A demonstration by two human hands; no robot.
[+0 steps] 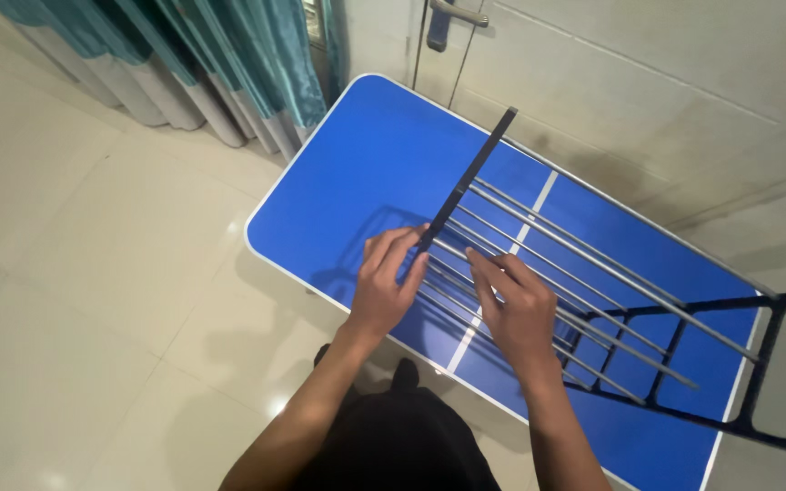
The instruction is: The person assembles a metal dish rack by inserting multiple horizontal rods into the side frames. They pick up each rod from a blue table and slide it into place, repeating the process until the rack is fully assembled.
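Nearest the camera, the person's left hand (pixel 391 284) curls around the lower end of a flat black plastic end bar (pixel 468 182), fingers closed on it where the bar meets the rods. The right hand (pixel 518 307) lies just beside it, fingers bent over and pressing on the nearest of the thin silver metal rods (pixel 584 273); it touches them, but whether it truly grips one I cannot tell.

Both parts belong to a folding rack of parallel steel rods with black frame pieces (pixel 684 336), which lies on a blue rectangular folding table with a white rim and white centre stripe (pixel 338 173), its far end overhanging the table's right edge. The rack looks light for its size, and stiff along the rods, though the loose end bar stands tilted upward and would likely wobble (thin rods flex a little when loaded in the middle). The smooth metal seems slippery, so the black end bar or the black frame appear the surer places to take hold.

No bins, boxes or other containers show anywhere.

Beyond the table stand teal satin curtains over pale pleated ones (pixel 229 55), a door with a grey lever handle (pixel 452 18), and glossy cream floor tiles (pixel 65 273).
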